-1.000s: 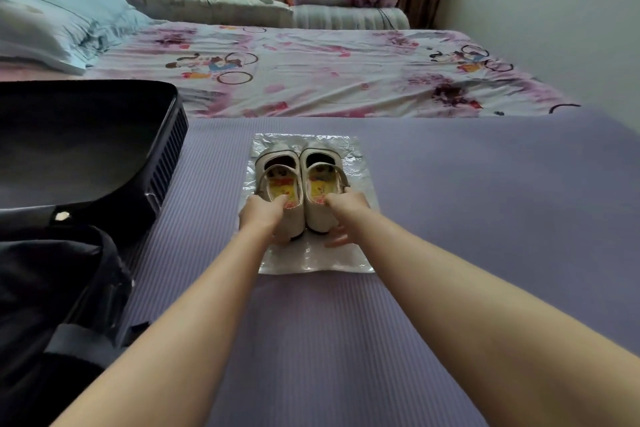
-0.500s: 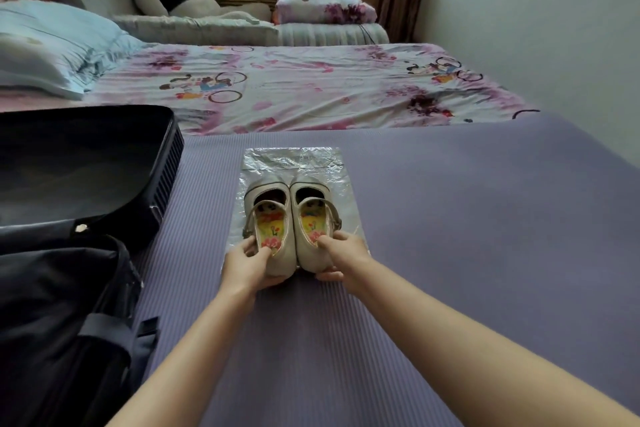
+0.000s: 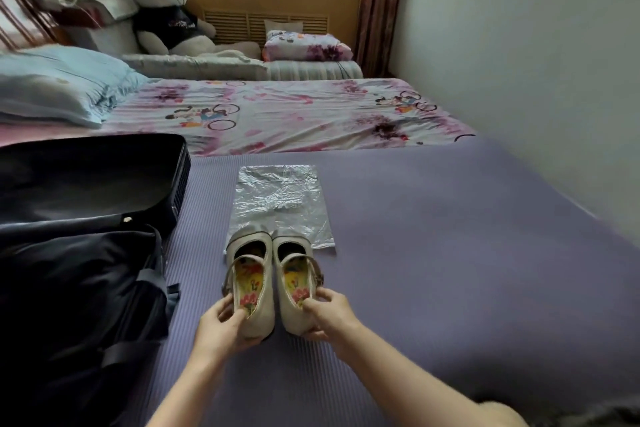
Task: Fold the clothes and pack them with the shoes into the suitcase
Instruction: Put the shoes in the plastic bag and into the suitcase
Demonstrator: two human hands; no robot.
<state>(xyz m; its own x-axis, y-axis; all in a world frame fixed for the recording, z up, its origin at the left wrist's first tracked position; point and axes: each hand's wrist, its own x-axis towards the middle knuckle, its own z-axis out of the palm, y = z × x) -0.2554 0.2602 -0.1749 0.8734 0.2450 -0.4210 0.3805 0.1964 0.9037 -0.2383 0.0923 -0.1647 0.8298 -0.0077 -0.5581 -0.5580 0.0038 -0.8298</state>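
Observation:
Two small cream strap shoes with bright flowered insoles stand side by side on the purple mat. My left hand (image 3: 221, 326) grips the heel of the left shoe (image 3: 250, 274). My right hand (image 3: 327, 317) grips the heel of the right shoe (image 3: 294, 270). Their toes overlap the near edge of a crinkled clear plastic bag (image 3: 280, 198) lying flat beyond them. The open black suitcase (image 3: 90, 191) lies at the left, its dark lid flap (image 3: 69, 288) nearer to me. No clothes are in view.
The purple ribbed mat (image 3: 433, 253) covers the near part of the bed. Beyond it lie a flowered sheet (image 3: 294, 114), a blue pillow (image 3: 59, 83), a white teddy bear (image 3: 162, 3) and folded bedding (image 3: 306, 47). A wall runs along the right.
Both hands have drawn the pair of shoes toward me, off most of the plastic bag. The camera has tilted up, bringing the window and teddy bear into view.

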